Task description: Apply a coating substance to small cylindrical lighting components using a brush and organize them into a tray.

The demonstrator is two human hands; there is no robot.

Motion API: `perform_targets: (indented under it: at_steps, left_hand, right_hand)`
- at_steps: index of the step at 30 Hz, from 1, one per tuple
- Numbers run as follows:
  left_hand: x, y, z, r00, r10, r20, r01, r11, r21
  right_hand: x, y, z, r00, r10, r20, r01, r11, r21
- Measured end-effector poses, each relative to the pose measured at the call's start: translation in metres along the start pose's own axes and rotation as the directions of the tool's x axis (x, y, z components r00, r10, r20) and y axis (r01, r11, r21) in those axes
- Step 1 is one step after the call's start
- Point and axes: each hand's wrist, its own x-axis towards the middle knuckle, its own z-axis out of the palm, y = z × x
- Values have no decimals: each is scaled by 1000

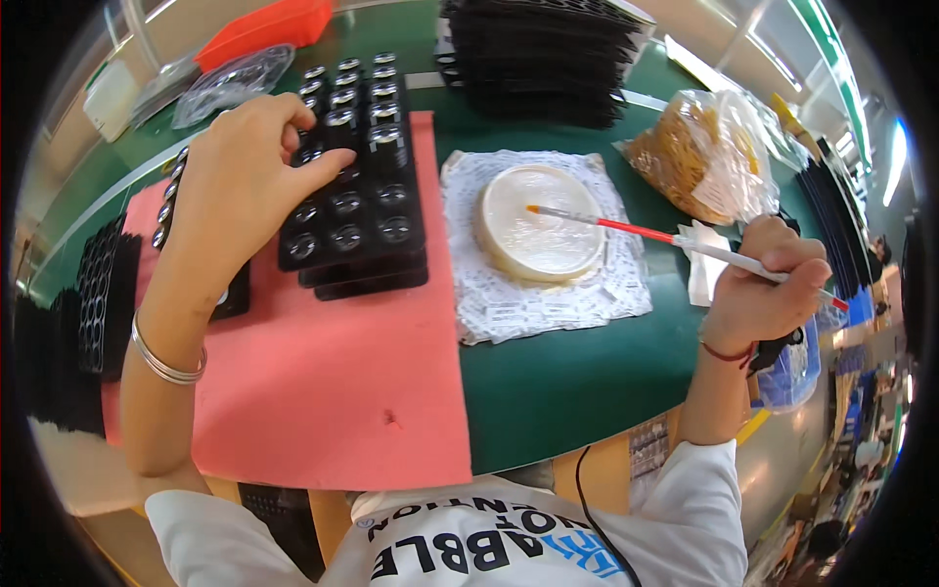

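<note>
My left hand reaches over a stack of black trays, its thumb and forefinger apart and nothing seen gripped between them. Rows of small round black parts with shiny tops sit in the top tray; part of them is hidden behind the hand. At the right, my right hand is closed around a thin paintbrush with a red and white handle. The brush points left, its tan tip over a round pale dish with a glossy, whitish surface. Whether the tip touches that surface I cannot tell.
Printed white paper lies under the dish, and a pink mat under the trays. A clear bag of yellowish pieces stands at the right. Stacked black trays rise behind; more black trays stand left. A red bin is far left.
</note>
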Motion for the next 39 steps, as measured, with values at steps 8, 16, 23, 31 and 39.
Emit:
perform_targets:
  at_steps: [8,16,23,31,39]
  left_hand:
    - [12,7,13,996,-51,72,54,998,-30]
    - [-8,22,-9,995,33,-94,-39,998,-57]
    - [-82,38,-6,958,285,8,-237,813,-532]
    - [-108,28,12,926,138,353,182,655,-734]
    - [-106,22,15,748,-17,663,659,129,-741]
  right_hand:
    - [-2,-10,-2,983,-46,180,46,999,2]
    - [-5,-3,-2,970,-91,224,91,996,14]
    - [-9,-1,6,980,28,195,-38,998,50]
    - [-2,8,15,927,366,-81,-366,931,14]
    - [9,14,3,730,683,38,-595,607,526]
